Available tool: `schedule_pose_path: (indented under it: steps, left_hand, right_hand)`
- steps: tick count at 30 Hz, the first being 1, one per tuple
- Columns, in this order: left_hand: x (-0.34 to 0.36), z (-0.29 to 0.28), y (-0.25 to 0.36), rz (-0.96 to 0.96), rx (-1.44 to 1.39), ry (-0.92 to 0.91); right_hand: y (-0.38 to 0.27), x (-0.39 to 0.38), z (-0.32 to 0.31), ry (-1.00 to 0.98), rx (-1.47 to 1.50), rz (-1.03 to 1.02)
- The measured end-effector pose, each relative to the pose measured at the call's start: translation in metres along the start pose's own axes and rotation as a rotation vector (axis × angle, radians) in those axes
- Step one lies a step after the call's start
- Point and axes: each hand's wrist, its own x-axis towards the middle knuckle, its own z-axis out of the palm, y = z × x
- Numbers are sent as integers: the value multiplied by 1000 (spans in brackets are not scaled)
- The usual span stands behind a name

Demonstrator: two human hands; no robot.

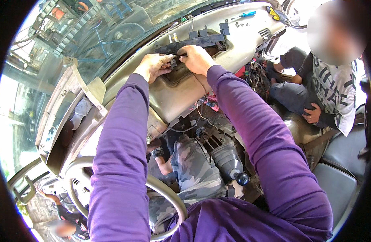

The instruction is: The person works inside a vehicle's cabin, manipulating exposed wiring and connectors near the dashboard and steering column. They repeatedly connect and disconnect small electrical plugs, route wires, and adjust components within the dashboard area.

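Both of my arms, in purple sleeves, reach forward over a beige dashboard (163, 97). My left hand (151, 67) is closed, pinching a small dark block with reddish-brown parts (168, 65) between thumb and fingers; it looks like a connector or relay. Close beside it, my right hand (196, 59) has its fingers bent and pressed together near the same block. What they hold, if anything, is hidden. Just beyond the hands, a long black plastic bracket with upright tabs (201, 40) lies across the recess in the dashboard top.
A blue-handled screwdriver (246, 14) and a yellow-and-black item (273, 13) rest on the dashboard's far right. Below are a steering wheel (169, 193), a gear lever (242, 178) and a person in camouflage trousers (197, 169). Another person (330, 88) sits at right, beside loose wiring (256, 78).
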Motion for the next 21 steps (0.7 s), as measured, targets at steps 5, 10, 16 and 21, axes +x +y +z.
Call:
schedule_pose_path:
  steps: [5,10,16,21]
  left_hand:
    - [4,-4,1,-67,-98,4]
    - [8,-8,5,-130,-160,-48]
    - [18,-13,8,-206,-179,-77]
    - [10,-3,11,-181,-155,-78]
  right_hand:
    - [-2,5,-3,-118,3,99]
    - [-3,6,-7,-124,64,169]
    - [-5,3,-6,-92,29,106]
    - [-2,5,-4,-98,11,118]
